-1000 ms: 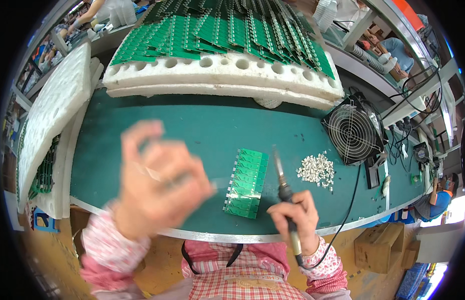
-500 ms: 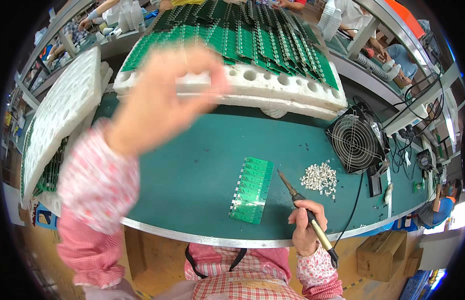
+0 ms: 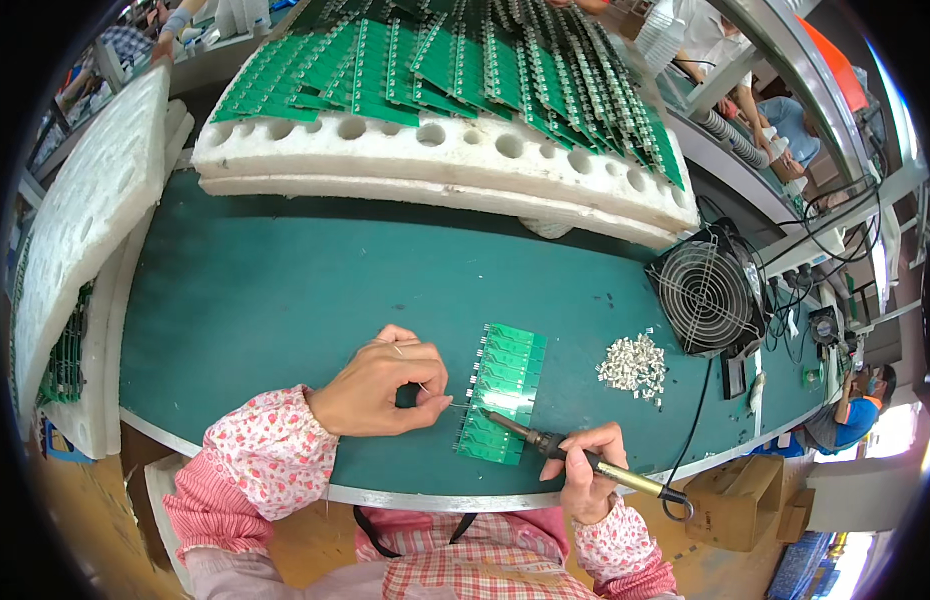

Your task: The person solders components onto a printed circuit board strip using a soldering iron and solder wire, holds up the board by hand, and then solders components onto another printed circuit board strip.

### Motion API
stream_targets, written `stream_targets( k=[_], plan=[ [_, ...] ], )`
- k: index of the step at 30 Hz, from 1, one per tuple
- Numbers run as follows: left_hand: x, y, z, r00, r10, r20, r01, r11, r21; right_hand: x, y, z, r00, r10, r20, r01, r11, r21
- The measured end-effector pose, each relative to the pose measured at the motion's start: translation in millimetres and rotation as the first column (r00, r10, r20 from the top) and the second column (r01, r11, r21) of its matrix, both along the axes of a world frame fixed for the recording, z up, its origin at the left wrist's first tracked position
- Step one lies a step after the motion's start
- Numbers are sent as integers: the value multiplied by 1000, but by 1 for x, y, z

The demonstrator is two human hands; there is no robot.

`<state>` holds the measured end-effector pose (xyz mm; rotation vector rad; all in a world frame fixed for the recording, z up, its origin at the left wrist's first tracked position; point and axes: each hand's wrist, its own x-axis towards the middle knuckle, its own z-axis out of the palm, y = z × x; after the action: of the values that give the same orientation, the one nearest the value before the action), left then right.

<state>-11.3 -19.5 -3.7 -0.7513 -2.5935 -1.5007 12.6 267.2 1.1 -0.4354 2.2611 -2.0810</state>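
Head cam: your left hand [image 3: 380, 390] pinches solder wire [image 3: 437, 399], right hand [image 3: 585, 470] grips the soldering iron [image 3: 545, 443] on the green circuit board [image 3: 502, 393]. Careful, your fingertips sit close to that hot tip, so a slip could burn you or bridge pins.

We see a bright, evenly lit scene in sharp focus, with only soft shadows under the hands on the green table mat [image 3: 285, 290]. Our fisheye view bends straight edges and ends in a black rim, while daylight glares white at the lower right edge
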Motion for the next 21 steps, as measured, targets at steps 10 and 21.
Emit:
stream_targets(
  k=[10, 21],
  plan=[
    [-2, 0, -3, 1000, -16, -17, 17, 997, 76, -2, 3, -6, 999, 39, -11, -39, 999, 14],
    [0, 1, -1, 1000, -1, 13, 1, 1000, 17, -2, 1, -6, 996, 84, -16, -84, 995, 46]
  ],
)
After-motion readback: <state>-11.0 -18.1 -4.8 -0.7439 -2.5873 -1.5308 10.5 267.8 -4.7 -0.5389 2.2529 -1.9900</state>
